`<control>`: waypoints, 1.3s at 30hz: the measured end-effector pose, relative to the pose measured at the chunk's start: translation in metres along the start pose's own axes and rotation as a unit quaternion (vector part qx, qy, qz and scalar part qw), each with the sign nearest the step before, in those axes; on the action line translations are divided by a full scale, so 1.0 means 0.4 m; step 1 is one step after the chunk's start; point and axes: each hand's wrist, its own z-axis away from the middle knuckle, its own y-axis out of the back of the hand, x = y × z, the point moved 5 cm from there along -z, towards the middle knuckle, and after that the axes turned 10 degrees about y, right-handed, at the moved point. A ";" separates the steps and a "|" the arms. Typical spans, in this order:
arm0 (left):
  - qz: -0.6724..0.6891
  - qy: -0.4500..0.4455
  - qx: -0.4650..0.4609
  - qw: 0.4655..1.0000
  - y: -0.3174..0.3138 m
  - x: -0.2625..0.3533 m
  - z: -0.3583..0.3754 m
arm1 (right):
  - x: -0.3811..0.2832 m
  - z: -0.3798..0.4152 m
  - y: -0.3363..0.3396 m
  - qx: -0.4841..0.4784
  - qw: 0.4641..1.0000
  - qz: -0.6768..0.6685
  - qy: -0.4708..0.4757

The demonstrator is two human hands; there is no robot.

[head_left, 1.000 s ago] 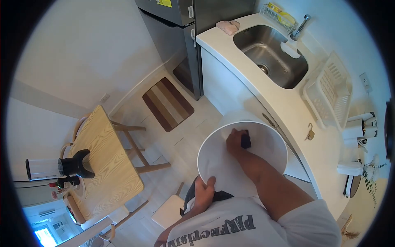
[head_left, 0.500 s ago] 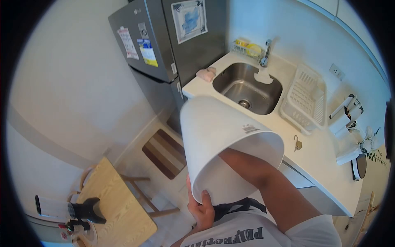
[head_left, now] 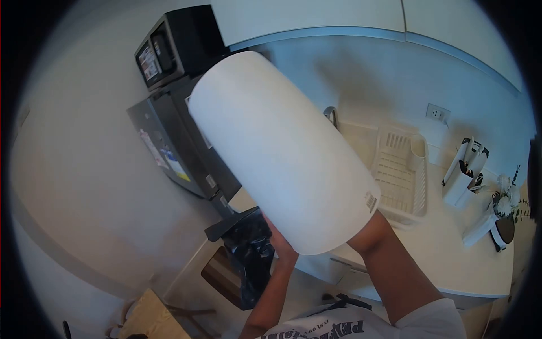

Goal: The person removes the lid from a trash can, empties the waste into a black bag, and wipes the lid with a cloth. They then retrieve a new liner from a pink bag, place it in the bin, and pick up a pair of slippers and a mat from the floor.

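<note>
A white cylindrical bin [head_left: 282,152] is raised and tilted before me, its outside wall facing me and a small label near its lower right rim. My left hand [head_left: 280,240] is closed against the bin's lower left side, its fingers mostly hidden behind it. Beside that hand hangs a crumpled black plastic bag [head_left: 251,248]; where it is held is hidden. My right forearm reaches to the bin's lower right rim. The right hand and its fingers are out of sight behind or inside the bin.
Behind the bin stand a grey fridge [head_left: 175,135] and a black microwave [head_left: 180,48]. A white dish rack [head_left: 398,175], a utensil holder [head_left: 463,175] and white flowers [head_left: 505,195] are on the counter [head_left: 451,254]. A wooden table [head_left: 149,319] is at lower left.
The bin has been lifted and turned, its opening now facing away, and it covers the sink. The black bag hangs in view at left. The view has tilted up, showing the microwave.
</note>
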 end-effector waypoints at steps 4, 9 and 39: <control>0.016 -0.068 -0.053 0.996 -0.136 -0.151 -0.065 | 0.011 -0.072 0.049 -0.026 0.989 0.110 0.090; 0.270 -0.005 -0.117 0.956 -0.179 -0.215 -0.164 | 0.179 -0.343 0.014 -0.097 0.899 0.329 0.272; 0.250 0.165 0.044 0.953 -0.219 0.021 -0.295 | 0.147 -0.424 0.143 -0.157 0.847 0.484 0.156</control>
